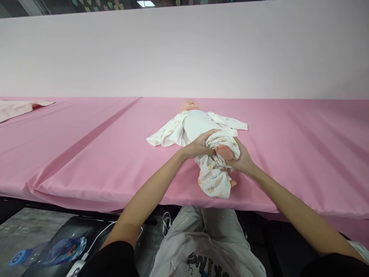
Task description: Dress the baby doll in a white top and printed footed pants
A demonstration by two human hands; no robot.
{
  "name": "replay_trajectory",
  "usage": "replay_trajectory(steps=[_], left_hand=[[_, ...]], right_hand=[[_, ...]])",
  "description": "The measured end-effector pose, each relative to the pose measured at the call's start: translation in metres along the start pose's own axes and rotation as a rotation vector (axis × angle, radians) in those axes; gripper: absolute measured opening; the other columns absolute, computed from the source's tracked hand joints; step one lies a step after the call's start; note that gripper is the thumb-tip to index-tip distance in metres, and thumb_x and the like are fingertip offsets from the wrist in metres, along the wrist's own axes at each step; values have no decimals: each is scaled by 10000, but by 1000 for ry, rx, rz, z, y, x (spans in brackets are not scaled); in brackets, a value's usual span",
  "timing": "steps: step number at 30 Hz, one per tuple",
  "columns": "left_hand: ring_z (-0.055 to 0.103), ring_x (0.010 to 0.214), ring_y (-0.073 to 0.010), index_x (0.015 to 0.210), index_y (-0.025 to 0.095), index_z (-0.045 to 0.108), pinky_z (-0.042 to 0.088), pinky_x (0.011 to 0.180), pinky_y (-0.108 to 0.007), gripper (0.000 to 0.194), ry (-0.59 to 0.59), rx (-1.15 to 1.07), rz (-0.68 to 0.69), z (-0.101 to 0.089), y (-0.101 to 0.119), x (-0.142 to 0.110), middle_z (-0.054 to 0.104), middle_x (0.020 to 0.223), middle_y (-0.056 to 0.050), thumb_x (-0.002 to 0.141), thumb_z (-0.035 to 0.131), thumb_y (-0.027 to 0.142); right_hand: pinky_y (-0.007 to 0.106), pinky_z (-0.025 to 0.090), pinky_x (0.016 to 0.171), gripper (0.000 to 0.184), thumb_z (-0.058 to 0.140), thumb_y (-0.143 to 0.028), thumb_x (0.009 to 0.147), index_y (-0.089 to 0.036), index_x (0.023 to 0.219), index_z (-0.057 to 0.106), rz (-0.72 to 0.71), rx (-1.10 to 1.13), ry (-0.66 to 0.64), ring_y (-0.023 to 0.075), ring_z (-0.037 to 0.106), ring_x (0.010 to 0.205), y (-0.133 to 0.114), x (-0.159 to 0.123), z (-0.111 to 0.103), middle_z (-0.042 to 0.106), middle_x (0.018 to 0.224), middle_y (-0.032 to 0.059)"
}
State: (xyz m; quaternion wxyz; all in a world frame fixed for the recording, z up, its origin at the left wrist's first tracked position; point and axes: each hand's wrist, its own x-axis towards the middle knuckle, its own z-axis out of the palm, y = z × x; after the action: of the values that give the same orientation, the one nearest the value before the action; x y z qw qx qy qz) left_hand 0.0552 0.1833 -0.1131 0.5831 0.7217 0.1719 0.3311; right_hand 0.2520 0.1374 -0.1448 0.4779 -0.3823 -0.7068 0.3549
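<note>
A baby doll [198, 122] lies on its back on the pink cloth [115, 154], head toward the wall. It has a white body and an open, patterned white top [170, 130] under its spread arms. White baby pants [213, 180] with small printed figures are bunched around its legs. My left hand [197, 147] is closed on the bunched fabric on the left of the raised foot [224, 152]. On the right side of that foot, my right hand [244, 157] grips the same pant leg. The other foot [233, 183] pokes out lower down. Fabric partly hides my fingertips.
A white wall [184, 54] rises behind the table. At the far left lies a folded pale cloth [23, 109]. Below the table's front edge, a plastic bottle [57, 251] and a white power strip [76, 268] with a cable rest on a black seat.
</note>
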Motion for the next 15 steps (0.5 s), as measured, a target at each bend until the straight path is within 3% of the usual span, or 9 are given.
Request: replay_trajectory(steps=[4, 8, 12, 15], left_hand=[[543, 1060, -220, 1205, 201, 501, 460, 830, -304, 635, 1, 171, -38, -7, 9, -2, 577, 1096, -58, 619, 742, 167], [567, 737, -155, 1209, 206, 496, 428, 632, -262, 629, -64, 298, -226, -10, 18, -4, 583, 790, 6, 657, 764, 338], [533, 685, -128, 1111, 200, 553, 393, 592, -244, 555, -44, 342, -197, -8, 20, -4, 577, 792, 12, 637, 775, 382], [534, 705, -127, 1150, 208, 532, 401, 609, -237, 580, 5, 290, -121, -8, 19, -5, 568, 778, 17, 641, 774, 350]], right_hand=[[268, 436, 626, 474, 656, -115, 525, -204, 976, 540, 83, 161, 26, 189, 572, 772, 0, 8, -11, 619, 879, 20], [202, 347, 491, 492, 625, -70, 453, -204, 918, 536, 246, 365, 12, 126, 517, 576, -2, 15, -22, 593, 695, -38], [196, 363, 512, 482, 629, -43, 422, -199, 869, 538, 297, 423, 14, 122, 526, 617, -3, 18, -25, 593, 726, -41], [202, 392, 555, 507, 629, -45, 449, -214, 920, 545, 335, 413, -9, 135, 547, 685, 0, 19, -31, 598, 783, -38]])
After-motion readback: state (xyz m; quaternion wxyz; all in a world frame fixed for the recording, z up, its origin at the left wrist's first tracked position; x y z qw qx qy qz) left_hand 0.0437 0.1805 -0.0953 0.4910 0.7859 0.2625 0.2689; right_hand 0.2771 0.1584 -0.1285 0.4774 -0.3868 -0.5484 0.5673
